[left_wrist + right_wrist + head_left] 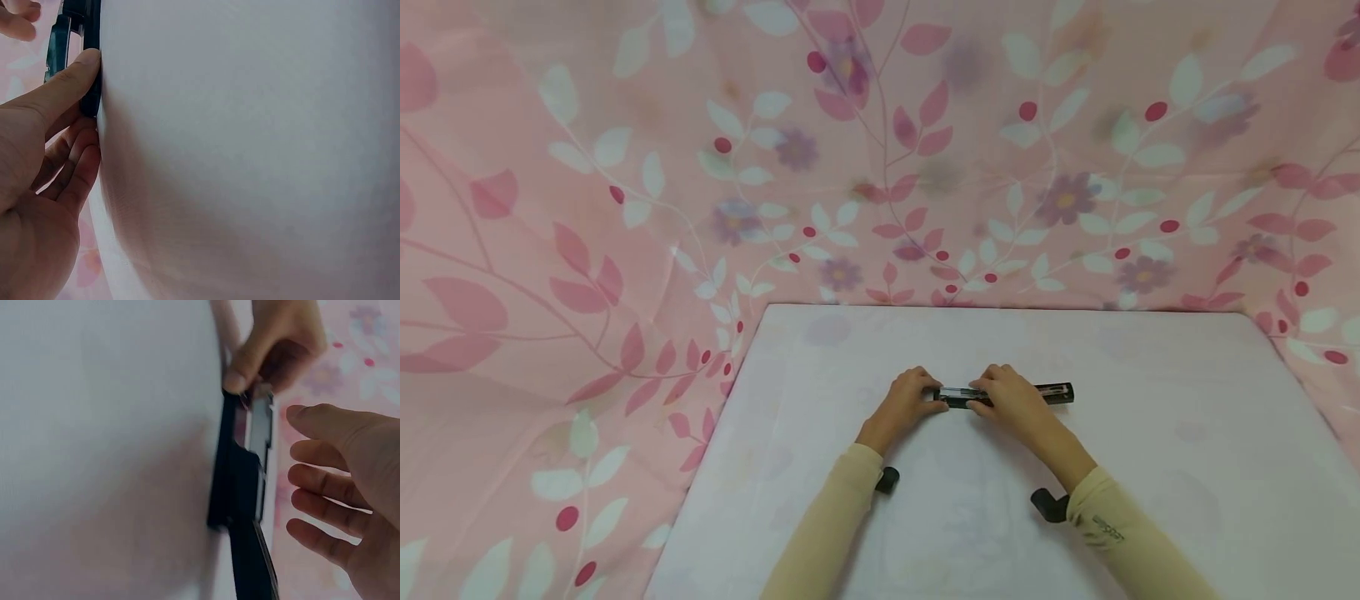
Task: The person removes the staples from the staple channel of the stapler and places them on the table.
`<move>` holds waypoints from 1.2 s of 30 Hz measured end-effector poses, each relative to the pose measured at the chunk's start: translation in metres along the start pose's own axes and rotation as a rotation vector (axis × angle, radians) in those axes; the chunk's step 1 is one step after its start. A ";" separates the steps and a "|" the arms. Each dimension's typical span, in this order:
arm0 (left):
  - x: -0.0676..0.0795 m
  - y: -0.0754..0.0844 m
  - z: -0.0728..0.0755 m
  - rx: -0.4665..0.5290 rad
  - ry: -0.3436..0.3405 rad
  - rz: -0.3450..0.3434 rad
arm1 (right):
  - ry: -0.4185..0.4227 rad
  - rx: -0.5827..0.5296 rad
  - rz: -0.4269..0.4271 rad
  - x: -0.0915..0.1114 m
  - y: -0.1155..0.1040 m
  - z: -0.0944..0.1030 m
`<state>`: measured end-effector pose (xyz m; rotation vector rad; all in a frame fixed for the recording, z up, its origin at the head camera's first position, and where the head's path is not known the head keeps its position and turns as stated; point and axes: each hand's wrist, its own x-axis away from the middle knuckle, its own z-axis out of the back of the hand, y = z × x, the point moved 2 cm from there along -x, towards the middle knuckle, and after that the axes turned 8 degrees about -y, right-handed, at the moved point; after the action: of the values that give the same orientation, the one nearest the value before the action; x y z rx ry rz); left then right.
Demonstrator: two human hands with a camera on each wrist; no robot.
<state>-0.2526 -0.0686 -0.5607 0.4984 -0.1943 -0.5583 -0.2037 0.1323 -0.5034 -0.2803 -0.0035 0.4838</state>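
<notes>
A long black stapler (1054, 393) lies on the white tabletop, its top arm swung back so that the metal staple channel (258, 434) shows. My left hand (904, 403) grips the stapler's left end, thumb on the near side and fingers behind it. In the left wrist view the thumb presses flat along the black base (92, 94). Over the stapler's middle is my right hand (1015, 406). Its fingers (322, 481) are spread and loosely bent in the right wrist view, a small gap away from the stapler, with nothing between them.
The white table (1150, 467) has its far edge against a pink floral cloth (880, 150), which also hangs at the left. Black wrist mounts (1049, 505) stick out below both sleeves, close over the tabletop.
</notes>
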 end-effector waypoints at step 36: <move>0.001 0.001 0.001 0.005 0.000 0.002 | -0.014 -0.294 -0.267 -0.014 -0.011 -0.028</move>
<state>-0.2518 -0.0685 -0.5597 0.5025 -0.1963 -0.5560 -0.2089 0.1090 -0.5260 -0.5564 -0.1252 0.2177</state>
